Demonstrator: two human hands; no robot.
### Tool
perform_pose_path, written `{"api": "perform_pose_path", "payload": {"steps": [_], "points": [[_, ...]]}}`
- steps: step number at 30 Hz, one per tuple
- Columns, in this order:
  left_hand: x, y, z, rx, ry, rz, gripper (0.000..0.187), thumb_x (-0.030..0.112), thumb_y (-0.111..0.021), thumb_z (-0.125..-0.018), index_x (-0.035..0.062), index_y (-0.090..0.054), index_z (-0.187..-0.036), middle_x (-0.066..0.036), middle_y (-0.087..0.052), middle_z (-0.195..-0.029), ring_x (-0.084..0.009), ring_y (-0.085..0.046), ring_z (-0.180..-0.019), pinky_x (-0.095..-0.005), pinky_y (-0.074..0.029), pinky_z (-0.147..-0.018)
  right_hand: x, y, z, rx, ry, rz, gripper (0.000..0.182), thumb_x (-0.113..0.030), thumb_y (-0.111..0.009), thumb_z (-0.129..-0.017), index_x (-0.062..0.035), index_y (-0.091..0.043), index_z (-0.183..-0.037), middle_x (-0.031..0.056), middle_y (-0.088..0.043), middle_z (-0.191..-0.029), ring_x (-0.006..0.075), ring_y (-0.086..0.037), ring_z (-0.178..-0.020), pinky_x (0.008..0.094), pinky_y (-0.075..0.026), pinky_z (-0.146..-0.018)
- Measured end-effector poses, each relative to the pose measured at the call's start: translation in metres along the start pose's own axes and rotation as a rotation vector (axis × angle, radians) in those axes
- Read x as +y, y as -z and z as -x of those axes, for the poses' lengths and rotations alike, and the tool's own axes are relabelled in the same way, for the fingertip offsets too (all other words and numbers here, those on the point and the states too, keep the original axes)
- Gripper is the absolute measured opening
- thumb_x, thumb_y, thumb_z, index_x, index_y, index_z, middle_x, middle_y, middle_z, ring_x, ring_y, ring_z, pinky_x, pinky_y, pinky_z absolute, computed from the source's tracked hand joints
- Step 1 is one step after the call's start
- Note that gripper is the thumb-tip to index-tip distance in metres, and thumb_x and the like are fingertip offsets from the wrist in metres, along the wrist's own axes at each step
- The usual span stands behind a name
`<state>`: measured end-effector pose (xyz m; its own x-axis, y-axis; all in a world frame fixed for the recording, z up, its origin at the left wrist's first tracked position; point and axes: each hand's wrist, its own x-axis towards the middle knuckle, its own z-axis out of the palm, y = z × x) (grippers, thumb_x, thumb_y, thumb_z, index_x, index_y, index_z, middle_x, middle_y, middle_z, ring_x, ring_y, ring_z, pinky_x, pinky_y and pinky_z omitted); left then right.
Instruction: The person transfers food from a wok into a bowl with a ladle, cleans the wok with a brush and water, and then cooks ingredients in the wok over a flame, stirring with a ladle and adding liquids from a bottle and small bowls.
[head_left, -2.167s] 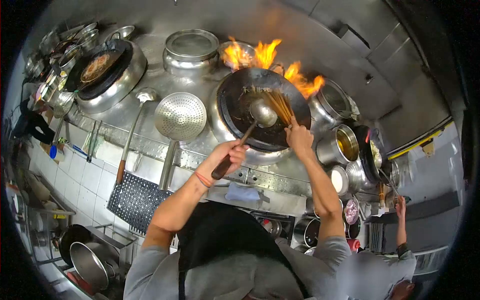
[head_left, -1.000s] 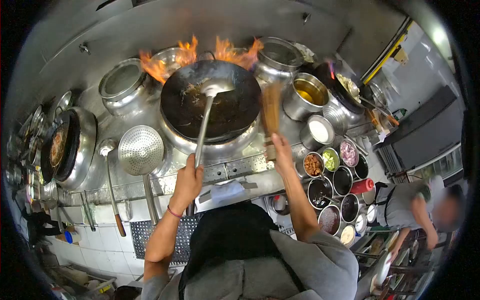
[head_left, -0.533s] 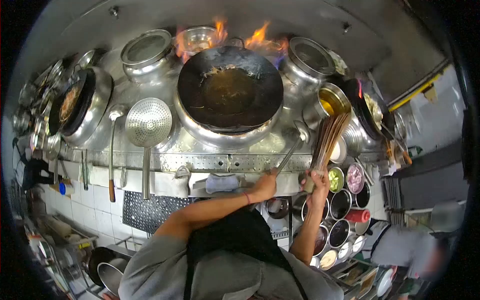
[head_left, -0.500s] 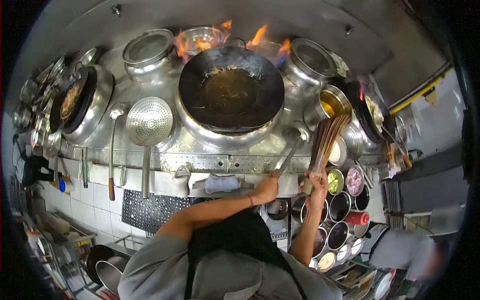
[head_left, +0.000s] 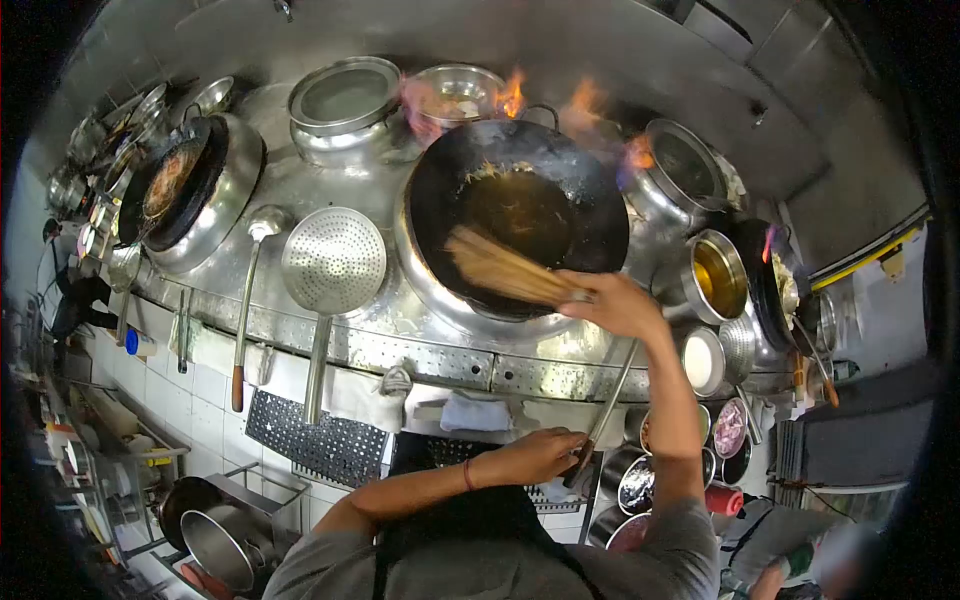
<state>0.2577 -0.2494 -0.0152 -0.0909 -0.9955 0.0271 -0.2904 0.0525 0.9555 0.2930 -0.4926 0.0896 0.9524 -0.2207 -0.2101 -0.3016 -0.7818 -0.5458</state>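
Note:
In my right hand (head_left: 622,303) is a bamboo wok brush (head_left: 510,268), gripped at its bound end. Its bristles, smeared by motion, are over the near side of a large black wok (head_left: 450,195) with brownish liquid at the bottom. Lower down, my left hand (head_left: 545,455) is closed on the long handle of a ladle (head_left: 610,405). My right hand and forearm hide the ladle's far end. Orange flames (head_left: 512,95) rise behind the wok.
A perforated skimmer (head_left: 335,262) and another ladle (head_left: 250,290) lie left of the wok. A pot of yellow liquid (head_left: 718,278) stands right, near another wok (head_left: 765,262). Several containers, one with pink pieces (head_left: 730,428), stand below. A co-worker (head_left: 800,550) is at lower right.
My right hand has swung the brush up and left from beside the stove to over the wok. My left hand stays on the ladle handle, now lower. The whole view has shifted.

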Motion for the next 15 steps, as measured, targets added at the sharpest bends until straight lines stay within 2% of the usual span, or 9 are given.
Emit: {"api": "perform_pose_path", "payload": {"steps": [1,3,5,8,9,11,13,14,15], "points": [[0.001,0.008,0.005,0.133,-0.054,-0.032,0.043,0.015,-0.057,-0.092,-0.0038,-0.048,-0.129,-0.025,-0.058,-0.105,-0.0396,-0.058,-0.099,-0.0456,-0.046,-0.087,-0.002,-0.008,-0.034,-0.128,0.035,0.102,0.058,-0.042,-0.072,-0.080,-0.0160,-0.058,-0.131,0.0121,-0.071,-0.094,0.0313,-0.069,-0.085,0.0357,-0.052,-0.081],[0.015,0.044,0.008,0.068,0.043,-0.053,0.044,0.015,-0.058,-0.092,-0.0037,-0.047,-0.130,-0.026,-0.058,-0.113,-0.0397,-0.059,-0.104,-0.0444,-0.048,-0.090,-0.032,-0.016,-0.093,-0.168,-0.208,0.001,0.061,-0.041,-0.071,-0.081,-0.0145,-0.055,-0.133,0.0154,-0.070,-0.093,0.0342,-0.069,-0.085,0.0398,-0.053,-0.080],[0.013,0.059,0.015,0.233,0.039,-0.044,0.044,0.015,-0.057,-0.092,-0.0044,-0.047,-0.130,-0.026,-0.057,-0.119,-0.0409,-0.058,-0.108,-0.0434,-0.048,-0.093,0.023,-0.065,-0.168,0.291,-0.109,0.320,0.062,-0.037,-0.068,-0.084,-0.0103,-0.049,-0.136,0.0200,-0.069,-0.091,0.0395,-0.068,-0.084,0.0454,-0.053,-0.080],[0.008,0.082,0.028,0.319,0.014,-0.099,0.042,0.013,-0.056,-0.091,-0.0042,-0.048,-0.128,-0.027,-0.057,-0.118,-0.0424,-0.056,-0.109,-0.0449,-0.046,-0.094,-0.027,-0.075,-0.164,0.253,-0.269,0.247,0.058,-0.037,-0.064,-0.087,-0.0087,-0.048,-0.135,0.0256,-0.067,-0.095,0.0438,-0.066,-0.090,0.0508,-0.052,-0.083],[0.008,0.090,0.032,0.352,0.029,-0.146,0.042,0.013,-0.054,-0.091,-0.0053,-0.047,-0.129,-0.027,-0.057,-0.116,-0.0428,-0.055,-0.107,-0.0459,-0.044,-0.094,-0.044,-0.074,-0.142,0.219,-0.207,0.179,0.048,-0.039,-0.060,-0.089,-0.0099,-0.052,-0.127,0.0282,-0.065,-0.101,0.0440,-0.064,-0.098,0.0524,-0.050,-0.086],[0.004,0.096,0.037,0.445,-0.028,-0.129,0.041,0.012,-0.055,-0.090,-0.0048,-0.050,-0.127,-0.026,-0.059,-0.110,-0.0433,-0.056,-0.101,-0.0466,-0.045,-0.091,-0.043,-0.079,-0.122,0.168,-0.142,0.164,0.045,-0.041,-0.059,-0.089,-0.0098,-0.054,-0.122,0.0289,-0.064,-0.103,0.0450,-0.062,-0.101,0.0537,-0.049,-0.087],[0.010,0.101,0.039,0.404,0.084,-0.096,0.034,0.013,-0.058,-0.091,-0.0022,-0.055,-0.121,-0.024,-0.056,-0.122,-0.0422,-0.054,-0.112,-0.0460,-0.043,-0.098,-0.005,-0.073,-0.145,0.192,-0.122,0.193,0.047,-0.041,-0.060,-0.089,-0.0103,-0.054,-0.124,0.0279,-0.065,-0.101,0.0457,-0.062,-0.100,0.0534,-0.050,-0.086],[0.010,0.097,0.039,0.386,0.086,-0.088,0.034,0.013,-0.058,-0.091,-0.0022,-0.055,-0.121,-0.024,-0.056,-0.122,-0.0422,-0.054,-0.112,-0.0460,-0.043,-0.098,0.006,-0.067,-0.163,0.224,-0.277,0.249,0.047,-0.041,-0.061,-0.089,-0.0096,-0.055,-0.123,0.0267,-0.066,-0.101,0.0442,-0.063,-0.099,0.0512,-0.051,-0.084],[0.007,0.097,0.030,0.473,0.006,-0.174,0.035,0.012,-0.059,-0.089,-0.0020,-0.056,-0.120,-0.022,-0.053,-0.126,-0.0410,-0.051,-0.115,-0.0465,-0.041,-0.100,-0.005,-0.066,-0.167,0.385,-0.390,0.208,0.044,-0.038,-0.062,-0.089,-0.0057,-0.055,-0.118,0.0260,-0.067,-0.097,0.0428,-0.065,-0.095,0.0494,-0.053,-0.081]]}}
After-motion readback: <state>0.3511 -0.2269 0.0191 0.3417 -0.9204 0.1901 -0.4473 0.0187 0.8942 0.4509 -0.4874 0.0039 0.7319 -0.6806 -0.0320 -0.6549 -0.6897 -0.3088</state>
